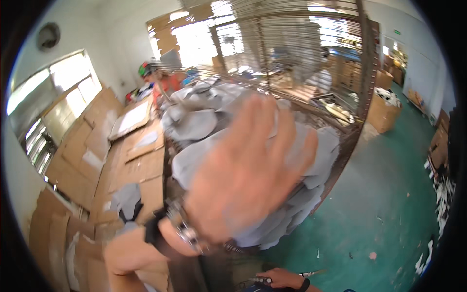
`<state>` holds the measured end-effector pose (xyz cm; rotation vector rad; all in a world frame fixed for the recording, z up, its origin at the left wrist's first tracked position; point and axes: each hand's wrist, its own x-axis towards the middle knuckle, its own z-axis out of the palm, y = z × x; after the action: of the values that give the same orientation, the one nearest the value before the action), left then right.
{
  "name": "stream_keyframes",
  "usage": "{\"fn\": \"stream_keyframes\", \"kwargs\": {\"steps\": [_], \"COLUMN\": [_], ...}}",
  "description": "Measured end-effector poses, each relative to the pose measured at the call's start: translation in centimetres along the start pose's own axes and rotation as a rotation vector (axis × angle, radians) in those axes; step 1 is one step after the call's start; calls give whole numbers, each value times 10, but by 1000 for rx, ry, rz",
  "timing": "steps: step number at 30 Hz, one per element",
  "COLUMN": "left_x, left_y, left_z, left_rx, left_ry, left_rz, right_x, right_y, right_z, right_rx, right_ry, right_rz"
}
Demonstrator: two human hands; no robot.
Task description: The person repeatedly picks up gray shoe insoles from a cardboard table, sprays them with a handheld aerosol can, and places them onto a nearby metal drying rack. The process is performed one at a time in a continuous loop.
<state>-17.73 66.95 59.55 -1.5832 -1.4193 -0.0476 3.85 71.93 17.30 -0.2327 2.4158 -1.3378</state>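
My left hand [245, 170] is stretched out over a heap of grey cut fabric pieces [311, 187], blurred by motion. Its fingers are spread, with the back of the hand uppermost, and I see nothing held in it. Whether it touches the fabric cannot be made out. A metal-link bracelet [182, 226] and a black band circle that wrist. Low in the picture, my right hand [284, 278] is closed around a small, shiny metallic item [263, 280] that is too small to name. A dark band sits at the right wrist.
Flattened cardboard [141, 170] covers the surface at left, with a loose grey piece [127, 199] on it. Behind the heap stands a rack of thin metal bars [301, 44]. A cardboard box [383, 114] stands on the green floor [360, 209] at right, near white scraps [442, 199].
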Motion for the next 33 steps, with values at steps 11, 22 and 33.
{"fn": "stream_keyframes", "kwargs": {"steps": [11, 22, 33], "left_x": [-323, -688, -744], "left_y": [105, 413, 681], "left_z": [-88, -193, -232], "left_rx": [-849, -696, -1054], "left_ry": [-293, -902, -620], "left_rz": [-906, -2321, -3274], "right_x": [89, 143, 218], "right_y": [-120, -293, -390], "right_z": [45, 116, 191], "right_rx": [-163, -97, -198], "right_ry": [-135, -307, -262], "right_rz": [-37, -240, -597]}}
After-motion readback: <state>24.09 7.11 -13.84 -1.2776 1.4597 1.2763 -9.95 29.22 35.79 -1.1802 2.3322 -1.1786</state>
